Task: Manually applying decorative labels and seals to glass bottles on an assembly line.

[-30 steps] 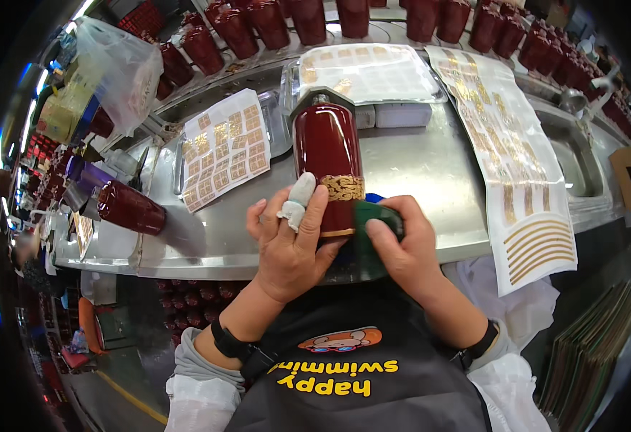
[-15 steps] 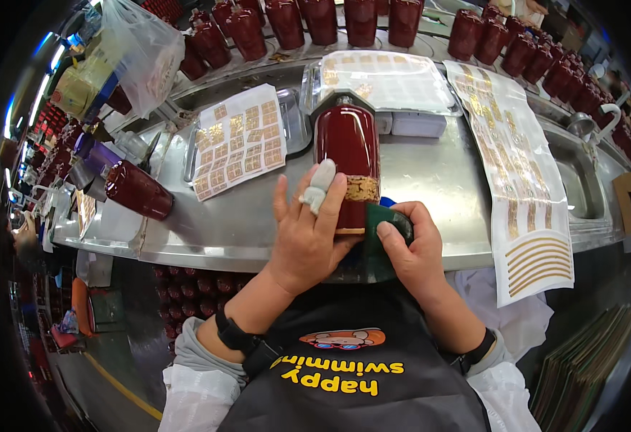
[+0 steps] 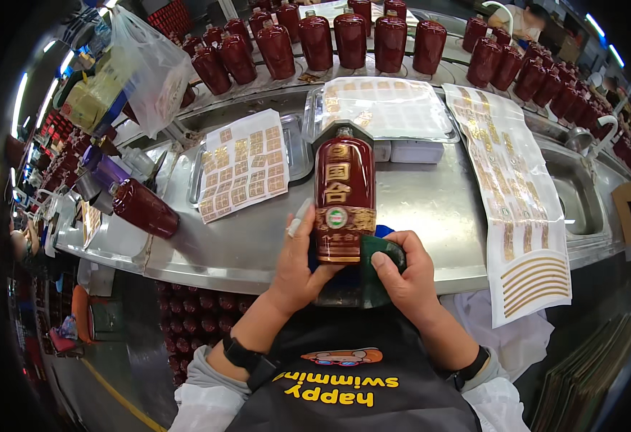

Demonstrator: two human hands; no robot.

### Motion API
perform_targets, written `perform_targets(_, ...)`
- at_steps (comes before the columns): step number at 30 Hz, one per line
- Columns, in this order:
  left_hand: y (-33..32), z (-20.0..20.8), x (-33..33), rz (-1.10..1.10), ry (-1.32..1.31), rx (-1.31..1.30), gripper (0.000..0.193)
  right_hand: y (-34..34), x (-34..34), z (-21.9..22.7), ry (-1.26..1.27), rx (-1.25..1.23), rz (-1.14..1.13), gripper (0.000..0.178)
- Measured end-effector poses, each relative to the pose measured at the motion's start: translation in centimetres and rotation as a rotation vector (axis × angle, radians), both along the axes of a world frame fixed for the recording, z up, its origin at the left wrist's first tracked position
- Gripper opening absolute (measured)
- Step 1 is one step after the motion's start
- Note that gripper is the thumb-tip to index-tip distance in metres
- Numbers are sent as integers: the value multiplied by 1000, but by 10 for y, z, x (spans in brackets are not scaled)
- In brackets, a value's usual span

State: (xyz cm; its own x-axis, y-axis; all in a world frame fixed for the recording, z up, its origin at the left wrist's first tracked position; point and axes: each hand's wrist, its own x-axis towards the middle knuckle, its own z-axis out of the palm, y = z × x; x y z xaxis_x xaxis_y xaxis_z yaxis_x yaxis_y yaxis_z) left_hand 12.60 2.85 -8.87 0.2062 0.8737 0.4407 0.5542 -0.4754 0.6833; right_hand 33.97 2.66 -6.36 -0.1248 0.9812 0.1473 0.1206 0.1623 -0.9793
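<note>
A glossy dark red bottle (image 3: 345,173) lies in front of me, neck pointing away, with raised gold characters and a gold band facing up. Its neck rests against a dark angular holder (image 3: 363,133). My left hand (image 3: 292,263) grips the bottle's lower left side; a white covering wraps one finger. In my right hand (image 3: 410,273), pinched under the thumb, is a dark green flat piece (image 3: 375,284), perhaps a scraper, at the bottle's lower right edge. A bit of blue (image 3: 384,230) shows behind it.
Gold decal sheets lie left (image 3: 247,169) and right (image 3: 506,180), with another on a metal tray (image 3: 387,104). A second red bottle (image 3: 145,209) leans at left. Red bottles (image 3: 315,43) line the back ledge. A sink (image 3: 574,194) is at right.
The bottle has turned about its length, bringing the gold characters and round emblem into view. My left fingers have shifted from its top to its left side. The view has tilted up slightly.
</note>
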Motion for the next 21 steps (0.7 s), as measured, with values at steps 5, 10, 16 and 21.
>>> perform_targets(5,5,32,21,117,331,265,99,3,5,-3,-30,20,-12,24)
perform_targets(10,6,17,8,40,293,222,104,11,14,3,-50,45,-14,23)
perform_targets(16,3,22,18,113,326,216,99,44,-18,43,-109,207,71,20)
perform_targets(21,5,21,19,120,317,274,98,57,18,6,-37,57,-127,18)
